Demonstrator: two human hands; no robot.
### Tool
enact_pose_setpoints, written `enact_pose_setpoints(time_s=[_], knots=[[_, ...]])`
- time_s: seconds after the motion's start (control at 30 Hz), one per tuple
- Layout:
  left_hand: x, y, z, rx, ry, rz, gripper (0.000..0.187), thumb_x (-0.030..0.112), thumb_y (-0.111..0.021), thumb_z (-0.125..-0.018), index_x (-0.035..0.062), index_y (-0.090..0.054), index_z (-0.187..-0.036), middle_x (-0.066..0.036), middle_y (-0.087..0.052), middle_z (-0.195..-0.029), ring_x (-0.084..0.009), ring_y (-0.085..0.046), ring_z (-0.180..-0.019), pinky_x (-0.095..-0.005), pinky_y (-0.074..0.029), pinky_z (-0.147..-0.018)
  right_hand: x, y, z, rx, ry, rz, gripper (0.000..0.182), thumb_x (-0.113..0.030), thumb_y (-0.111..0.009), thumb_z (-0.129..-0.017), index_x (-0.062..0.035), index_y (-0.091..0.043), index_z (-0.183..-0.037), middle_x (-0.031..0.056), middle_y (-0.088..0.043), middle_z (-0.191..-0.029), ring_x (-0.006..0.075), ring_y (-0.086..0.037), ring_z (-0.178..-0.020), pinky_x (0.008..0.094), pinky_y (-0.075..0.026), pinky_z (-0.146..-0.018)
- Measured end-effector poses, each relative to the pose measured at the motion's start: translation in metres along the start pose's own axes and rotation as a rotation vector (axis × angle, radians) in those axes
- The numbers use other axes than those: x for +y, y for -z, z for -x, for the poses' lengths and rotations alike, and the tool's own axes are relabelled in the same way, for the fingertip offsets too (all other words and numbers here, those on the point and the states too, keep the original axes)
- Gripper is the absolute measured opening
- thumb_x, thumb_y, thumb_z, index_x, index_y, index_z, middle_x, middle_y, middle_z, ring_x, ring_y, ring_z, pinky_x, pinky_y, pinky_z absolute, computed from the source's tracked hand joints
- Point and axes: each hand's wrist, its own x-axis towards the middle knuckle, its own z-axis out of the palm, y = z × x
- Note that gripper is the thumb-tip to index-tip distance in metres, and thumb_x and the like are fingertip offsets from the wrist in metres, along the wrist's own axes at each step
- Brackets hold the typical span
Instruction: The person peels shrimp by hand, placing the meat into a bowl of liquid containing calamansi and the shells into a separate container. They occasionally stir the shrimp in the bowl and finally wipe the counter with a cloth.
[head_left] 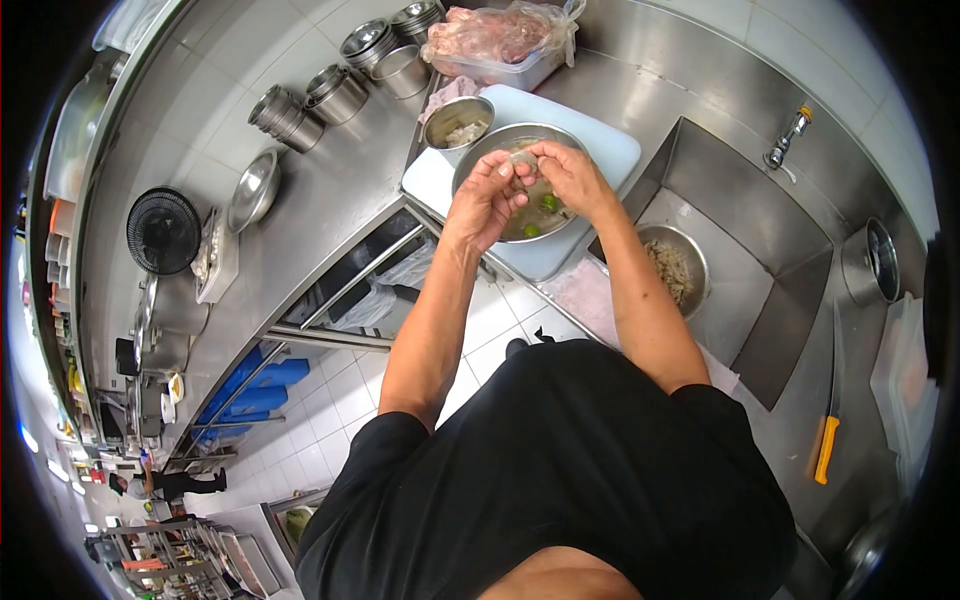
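Both my hands meet above a large metal bowl [533, 228] that holds cloudy liquid and green pieces. My left hand [486, 198] and my right hand [568, 178] pinch a small greyish piece of food [524, 160] between their fingertips. The large bowl stands on a pale blue cutting board [613, 150]. Just left of it, a smaller metal bowl [459, 124] holds pale pieces. In the sink to the right sits another metal bowl [697, 262] with greyish-brown food in it.
A bagged tub of raw meat [490, 45] stands behind the board. Stacked metal containers [338, 95] line the left counter. A faucet [790, 135] is above the sink [780, 230]. A knife with an orange handle [826, 450] lies at right. Another person [170, 485] stands far left.
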Motion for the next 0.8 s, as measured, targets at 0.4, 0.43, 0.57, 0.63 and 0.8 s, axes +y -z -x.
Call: enact_pose_setpoints(time_s=[0.4, 0.43, 0.57, 0.63, 0.8], knots=[[0.007, -0.010, 0.000, 0.180, 0.004, -1.142, 0.031, 0.022, -0.063, -0.093, 0.0038, -0.063, -0.119, -0.003, -0.071, -0.098, -0.0122, -0.063, -0.082, -0.0269, -0.049, -0.071, -0.001, 0.005, 0.005, 0.016, 0.153, 0.659, 0.020, -0.019, -0.063, -0.085, -0.0011, -0.064, -0.094, 0.0157, -0.062, -0.090, 0.0360, -0.061, -0.086, 0.0428, -0.048, -0.076], [0.008, -0.010, -0.001, 0.200, 0.009, -1.152, 0.030, 0.022, -0.064, -0.093, 0.0036, -0.064, -0.117, -0.002, -0.071, -0.097, -0.0115, -0.063, -0.081, -0.0266, -0.048, -0.071, 0.001, 0.007, 0.005, -0.004, 0.099, 0.625, 0.020, -0.019, -0.063, -0.086, -0.0007, -0.064, -0.094, 0.0159, -0.062, -0.090, 0.0350, -0.061, -0.086, 0.0421, -0.048, -0.076], [0.001, -0.007, -0.008, 0.257, -0.134, -0.780, 0.023, 0.023, -0.065, -0.093, 0.0046, -0.065, -0.108, 0.001, -0.068, -0.095, -0.0093, -0.060, -0.081, -0.0255, -0.047, -0.070, 0.002, 0.010, 0.004, -0.082, 0.009, 0.389, 0.022, -0.021, -0.062, -0.089, -0.0005, -0.065, -0.096, 0.0168, -0.063, -0.089, 0.0314, -0.062, -0.084, 0.0392, -0.048, -0.074], [0.000, -0.014, -0.008, 0.235, -0.085, -0.592, 0.020, 0.022, -0.064, -0.094, 0.0060, -0.065, -0.105, 0.002, -0.066, -0.096, -0.0086, -0.059, -0.082, -0.0247, -0.047, -0.071, -0.001, 0.008, 0.006, -0.124, 0.032, 0.389, 0.021, -0.021, -0.060, -0.091, -0.0010, -0.065, -0.095, 0.0170, -0.064, -0.088, 0.0300, -0.062, -0.082, 0.0381, -0.048, -0.074], [-0.003, -0.017, -0.009, 0.163, 0.029, -0.237, 0.016, 0.025, -0.060, -0.096, 0.0103, -0.064, -0.101, 0.002, -0.064, -0.097, -0.0075, -0.057, -0.086, -0.0255, -0.047, -0.075, -0.003, 0.007, 0.011, -0.157, 0.113, 0.382, 0.021, -0.021, -0.058, -0.093, -0.0019, -0.066, -0.094, 0.0163, -0.064, -0.085, 0.0295, -0.061, -0.080, 0.0375, -0.048, -0.074]])
